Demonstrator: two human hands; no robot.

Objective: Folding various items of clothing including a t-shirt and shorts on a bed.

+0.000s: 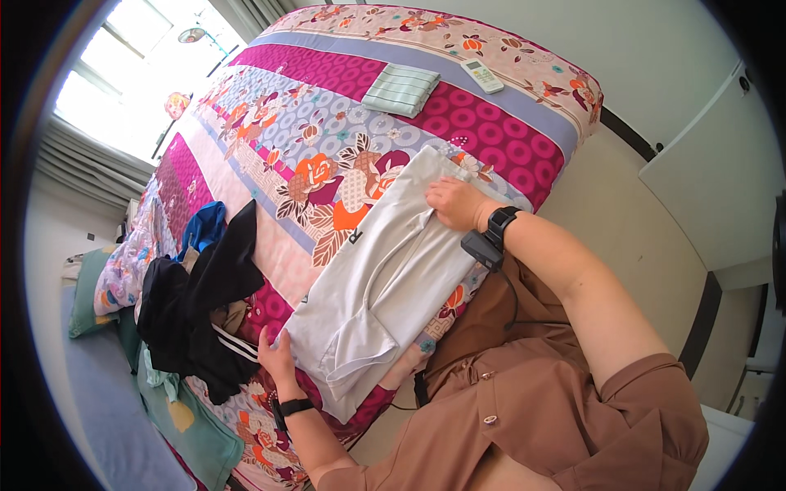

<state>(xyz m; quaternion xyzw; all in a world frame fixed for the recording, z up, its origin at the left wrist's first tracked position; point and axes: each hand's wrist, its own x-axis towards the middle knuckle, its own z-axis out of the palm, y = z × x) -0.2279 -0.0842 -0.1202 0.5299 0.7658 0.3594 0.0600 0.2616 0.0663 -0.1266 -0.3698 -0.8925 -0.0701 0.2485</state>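
Note:
A white shirt [366, 274] lies lengthwise on the bed, folded over itself, with a sleeve-like flap turned onto its near end and dark print along its left edge. My right hand [457, 202] is on its far end, fingers curled down and closed on the cloth. Beside the shirt's near left edge is my left hand [278, 360], thumb and forefinger apart; its other fingers are partly hidden. Just left of that hand lies a heap of black clothes [196, 303], with a white-striped piece and a blue piece [203, 227] in it.
A folded pale green striped cloth [401, 90] and a white remote control [482, 75] lie farther up the floral bedspread [270, 123]. Green pillows [188, 430] are at the left. A grey curtain [90, 155] hangs by the bright window. A cable runs from my right wrist device.

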